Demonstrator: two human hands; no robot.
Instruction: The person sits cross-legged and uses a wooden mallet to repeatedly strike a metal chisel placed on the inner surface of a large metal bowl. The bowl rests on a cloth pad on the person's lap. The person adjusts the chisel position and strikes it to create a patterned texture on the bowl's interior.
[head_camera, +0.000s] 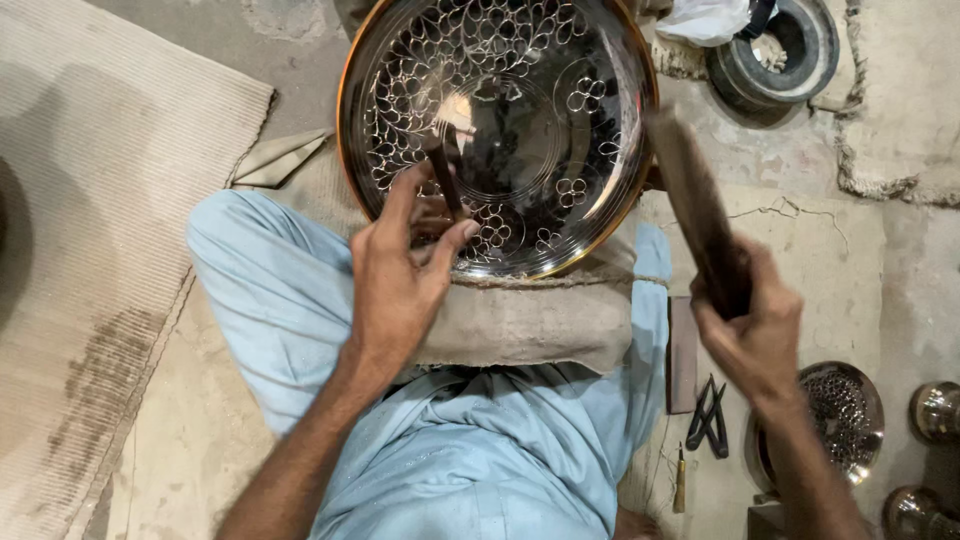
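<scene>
Head view is showing me my left hand (400, 275) pinching a thin dark punch (446, 185) between thumb and fingertips, its tip standing on the face of the big round metal tray (400, 60). My right hand (752, 325) is wrapping tightly around the lower end of a dark wooden mallet (695, 205), which is hanging raised just off the tray's right rim. The tray is resting tilted on a padded cloth bundle (530, 320) across my lap, between my pale blue trouser legs (265, 300). I am judging the tray as stiff, fairly heavy sheet metal, polished and likely slippery, with an engraved petal pattern that would mar easily; the copper-coloured rim looks like the safest place to grip. The punch is looking slim and prone to skating on that shine. Further out, dark pliers (708, 415) and a small yellow-handled tool (680, 480) are lying on the concrete floor (900, 260) by my right knee, a smaller patterned bowl (850, 415) is sitting beneath my right wrist, and a ribbed mat (90, 200) is spreading to the left. Nothing is blocking the mallet's path.
</scene>
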